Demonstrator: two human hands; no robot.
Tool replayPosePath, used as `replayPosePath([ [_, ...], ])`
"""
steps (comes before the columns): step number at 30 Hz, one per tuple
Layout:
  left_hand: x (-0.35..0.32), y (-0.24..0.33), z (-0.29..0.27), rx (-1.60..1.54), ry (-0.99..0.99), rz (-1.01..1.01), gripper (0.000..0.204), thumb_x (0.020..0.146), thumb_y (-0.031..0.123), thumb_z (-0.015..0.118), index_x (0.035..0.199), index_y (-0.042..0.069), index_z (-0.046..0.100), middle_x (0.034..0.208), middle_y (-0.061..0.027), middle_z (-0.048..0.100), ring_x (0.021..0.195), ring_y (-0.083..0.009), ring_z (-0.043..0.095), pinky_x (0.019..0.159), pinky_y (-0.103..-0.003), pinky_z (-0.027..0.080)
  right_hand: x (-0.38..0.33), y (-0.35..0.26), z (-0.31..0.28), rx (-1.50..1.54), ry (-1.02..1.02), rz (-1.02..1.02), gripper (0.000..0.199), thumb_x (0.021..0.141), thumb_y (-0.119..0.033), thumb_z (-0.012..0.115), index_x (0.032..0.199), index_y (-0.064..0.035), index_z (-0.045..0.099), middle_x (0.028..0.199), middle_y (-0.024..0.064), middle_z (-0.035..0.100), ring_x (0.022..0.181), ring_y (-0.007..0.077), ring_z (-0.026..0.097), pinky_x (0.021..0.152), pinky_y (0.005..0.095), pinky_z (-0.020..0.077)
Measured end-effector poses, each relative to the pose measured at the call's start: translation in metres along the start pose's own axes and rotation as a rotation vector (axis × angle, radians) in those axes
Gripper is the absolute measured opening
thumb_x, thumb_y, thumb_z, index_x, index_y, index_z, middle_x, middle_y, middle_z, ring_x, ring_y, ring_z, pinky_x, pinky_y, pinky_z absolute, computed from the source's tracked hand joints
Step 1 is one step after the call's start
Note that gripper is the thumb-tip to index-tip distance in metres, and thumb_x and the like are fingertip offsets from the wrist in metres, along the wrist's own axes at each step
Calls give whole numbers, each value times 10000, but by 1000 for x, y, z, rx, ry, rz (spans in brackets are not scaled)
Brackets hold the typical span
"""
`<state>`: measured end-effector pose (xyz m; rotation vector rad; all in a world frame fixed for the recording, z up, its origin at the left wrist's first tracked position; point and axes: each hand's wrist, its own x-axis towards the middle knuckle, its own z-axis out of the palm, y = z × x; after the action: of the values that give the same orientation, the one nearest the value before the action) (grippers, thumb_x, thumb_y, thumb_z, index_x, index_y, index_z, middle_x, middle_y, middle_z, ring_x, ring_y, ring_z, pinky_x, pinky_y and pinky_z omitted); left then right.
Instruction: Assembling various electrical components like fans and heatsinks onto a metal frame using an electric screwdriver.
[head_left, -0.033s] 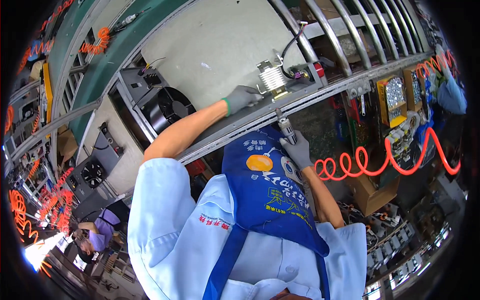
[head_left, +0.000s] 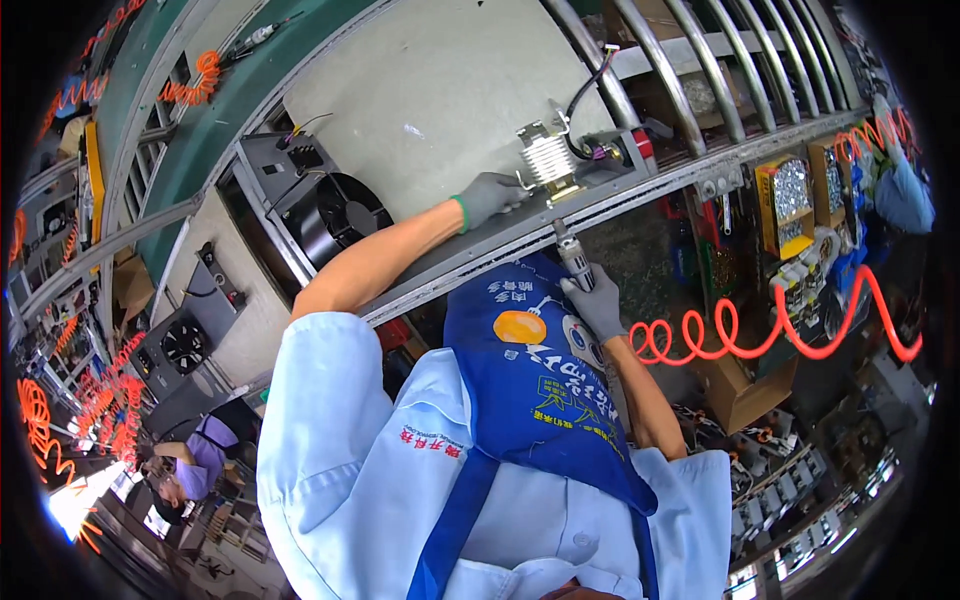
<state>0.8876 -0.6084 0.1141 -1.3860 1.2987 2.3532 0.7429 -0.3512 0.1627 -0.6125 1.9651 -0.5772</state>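
My left hand (head_left: 490,198), in a grey glove with a green cuff, is on the long grey metal panel (head_left: 430,262), its fingers drawn together. What its fingertips hold, if anything, is hidden. Just right of them stands a silver ribbed metal part (head_left: 548,160) on a small brass-coloured base. My right hand (head_left: 598,302), gloved in grey too, is closed round a silver air screwdriver (head_left: 574,258). Its tip points up at the panel's front edge below the ribbed part. A black round fan (head_left: 335,215) sits in the grey housing at the panel's left.
Steel rollers (head_left: 680,75) lie at the upper right. An orange coiled air hose (head_left: 740,345) stretches right of my right hand. Yellow boxes of screws (head_left: 788,205) hang beyond the rail. A second fan unit (head_left: 185,345) and a seated person (head_left: 200,465) are at the left.
My left hand has shifted very slightly to the right. The coiled hose sways a little lower at the right. The screwdriver stays in my right hand.
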Motion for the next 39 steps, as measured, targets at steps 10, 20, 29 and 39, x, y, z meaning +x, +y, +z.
replayPosePath([
  [10, 18, -11, 24, -79, 197, -109, 235, 776, 150, 787, 956, 9, 738, 753, -18, 657, 632, -106, 510, 563, -297, 416, 0, -2, 14, 71, 71, 5, 322, 779, -237, 758, 972, -15, 629, 814, 109, 672, 716, 158, 626, 662, 323, 491],
  [20, 17, -16, 21, 45, 141, -1, 308, 809, 228, 748, 985, -23, 721, 881, -108, 716, 746, -159, 613, 709, -321, 494, -3, -7, 15, 53, 77, -5, 301, 773, -243, 764, 914, -25, 611, 751, 101, 652, 660, 163, 616, 621, 336, 483],
  [29, -2, -3, 14, 547, 69, 211, 381, 859, 349, 601, 950, -5, 709, 901, -211, 693, 835, -316, 665, 782, -399, 498, -2, -1, 20, 33, 108, -11, 319, 776, -267, 763, 908, -25, 602, 745, 116, 644, 666, 198, 620, 623, 352, 477],
  [39, -9, 7, 12, 549, 33, 207, 392, 849, 347, 609, 1006, 2, 706, 1003, -213, 691, 899, -333, 660, 816, -390, 504, -4, -1, 24, -11, 130, -42, 361, 764, -285, 773, 956, -24, 616, 785, 136, 655, 701, 232, 639, 655, 368, 487],
])
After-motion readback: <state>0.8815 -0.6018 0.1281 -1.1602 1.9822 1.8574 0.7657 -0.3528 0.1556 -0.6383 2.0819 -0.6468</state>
